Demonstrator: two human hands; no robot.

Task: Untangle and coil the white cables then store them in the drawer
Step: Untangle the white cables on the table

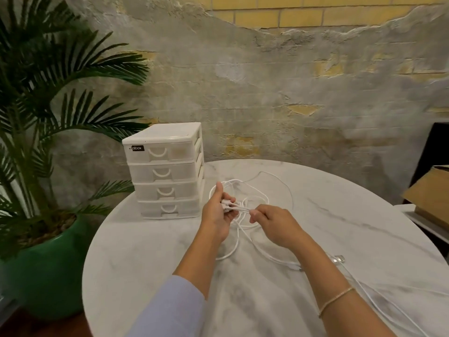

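Round white marble-patterned table (150, 259) against a patchy plaster-and-brick wall. Tangle of thin white cables (252, 200) lies loose on the tabletop just right of a white plastic 4-drawer storage unit (165, 171); all 4 drawers closed. Left hand (217, 210), fingers curled, grips a small bunch of white plug ends, lifted a little above the tangle. Right hand (272, 221) pinches a cable strand between thumb and fingertips, close beside the left. More strands trail toward the near right edge. Green-potted palm plant (41, 132) stands left of the table.
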